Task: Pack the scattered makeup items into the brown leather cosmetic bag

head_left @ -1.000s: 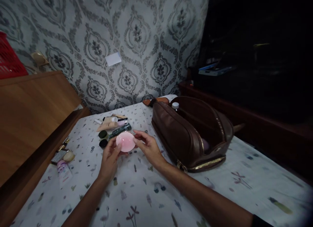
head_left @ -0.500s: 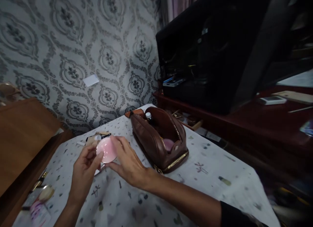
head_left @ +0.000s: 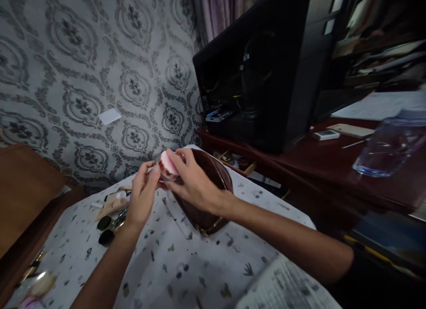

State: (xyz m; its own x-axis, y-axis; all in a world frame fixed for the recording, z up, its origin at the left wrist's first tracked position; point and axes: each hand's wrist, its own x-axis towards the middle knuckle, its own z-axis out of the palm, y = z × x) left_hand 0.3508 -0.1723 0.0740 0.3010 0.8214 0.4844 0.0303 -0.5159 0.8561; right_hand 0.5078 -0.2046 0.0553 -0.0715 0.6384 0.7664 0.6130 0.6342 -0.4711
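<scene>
A small round jar with a pink lid (head_left: 169, 162) is held between my two hands, tilted so that its clear side and reddish contents show. My left hand (head_left: 145, 191) has its fingers and thumb around the jar's left side. Across the lid and the right side lie the fingers of my right hand (head_left: 196, 182). Behind and below that hand stands a brown zip bag (head_left: 192, 210), its top open. My right hand and forearm cover part of the bag, and its inside is mostly hidden.
Left of my left hand lie a beige tube (head_left: 112, 206) and black-capped containers (head_left: 106, 237). More small items (head_left: 41, 284) are at the lower left. A printed sheet (head_left: 282, 284) lies in front. Right are an open drawer (head_left: 249, 168), a black computer case (head_left: 249, 78) and a clear bottle (head_left: 376, 144).
The view has turned to the right. Both hands have moved the jar rightward, closer to the bag, and tipped it from lid facing me to side showing.
</scene>
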